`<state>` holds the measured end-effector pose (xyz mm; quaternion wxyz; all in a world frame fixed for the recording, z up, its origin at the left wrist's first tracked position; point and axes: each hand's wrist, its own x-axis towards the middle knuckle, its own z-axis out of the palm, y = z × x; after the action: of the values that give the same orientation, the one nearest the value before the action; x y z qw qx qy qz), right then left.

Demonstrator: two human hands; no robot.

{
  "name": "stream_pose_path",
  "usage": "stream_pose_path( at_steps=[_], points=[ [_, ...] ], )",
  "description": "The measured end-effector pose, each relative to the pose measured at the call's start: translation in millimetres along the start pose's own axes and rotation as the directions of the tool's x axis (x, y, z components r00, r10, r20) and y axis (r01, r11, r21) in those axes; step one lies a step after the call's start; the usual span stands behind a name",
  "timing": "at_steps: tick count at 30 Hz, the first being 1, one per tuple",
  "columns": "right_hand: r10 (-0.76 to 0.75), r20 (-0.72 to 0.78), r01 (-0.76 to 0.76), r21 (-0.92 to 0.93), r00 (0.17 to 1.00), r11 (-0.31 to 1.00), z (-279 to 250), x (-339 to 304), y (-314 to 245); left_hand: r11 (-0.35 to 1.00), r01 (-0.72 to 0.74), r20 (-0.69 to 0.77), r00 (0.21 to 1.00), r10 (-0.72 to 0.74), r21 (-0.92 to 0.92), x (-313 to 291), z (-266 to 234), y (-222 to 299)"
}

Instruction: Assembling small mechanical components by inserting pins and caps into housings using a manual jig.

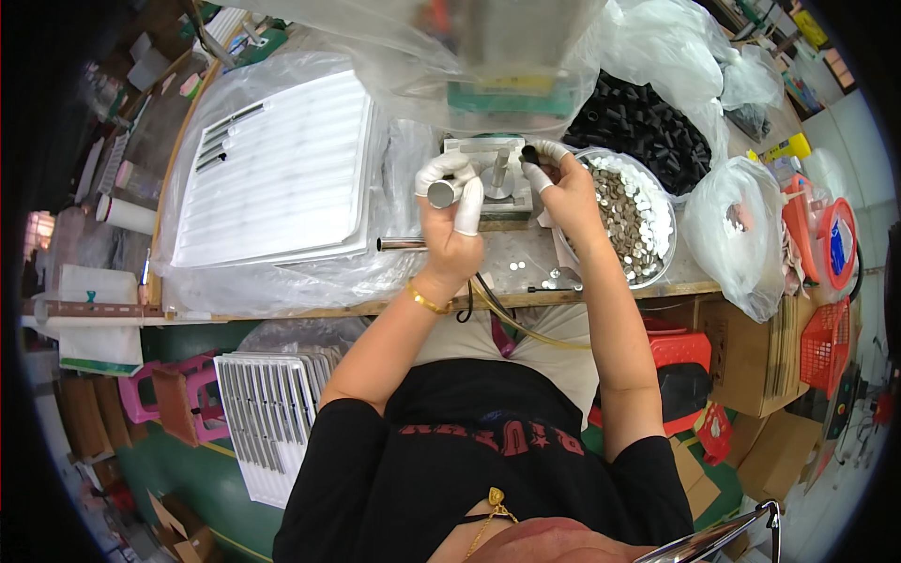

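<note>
Clamping a silver round-ended piece (439, 195) in fingers of the left hand (450, 225), and pinching a small black piece (530, 153) in those of the right hand (569, 190), either side of the metal post (501, 171). Could drop the smooth silver piece if gripped lightly through finger covers (468, 208). Might also spill discs (617, 218) by knocking the bowl (673, 246) with the right forearm (615, 300).
</note>
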<state>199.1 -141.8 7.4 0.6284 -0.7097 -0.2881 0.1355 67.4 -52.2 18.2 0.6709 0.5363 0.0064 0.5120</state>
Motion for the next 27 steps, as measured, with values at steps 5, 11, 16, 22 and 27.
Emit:
stream_pose_path(
  at_steps=[5,11,16,22,27],
  points=[
    [0.046,0.071,-0.039,-0.099,0.996,0.994,-7,1,-37,0.493,0.185,0.089,0.872,-0.481,0.850,13,-65,47],
    [0.004,0.197,0.044,-0.239,0.980,0.970,4,21,-57,0.041,-0.494,0.436,0.722,-0.538,0.869,-11,-120,29],
    [-0.074,0.221,0.201,-0.636,0.973,0.745,17,27,-48,0.043,-0.423,0.403,0.820,-0.407,0.905,-15,-113,38],
    [-0.030,0.242,0.136,-0.432,0.970,0.892,-6,40,41,0.285,-0.320,0.377,0.909,-0.176,0.904,-42,-112,86],
    [0.002,0.213,0.066,-0.312,0.977,0.948,-33,0,-5,0.525,0.358,-0.277,0.933,-0.229,0.772,-94,-165,159]
  ],
)
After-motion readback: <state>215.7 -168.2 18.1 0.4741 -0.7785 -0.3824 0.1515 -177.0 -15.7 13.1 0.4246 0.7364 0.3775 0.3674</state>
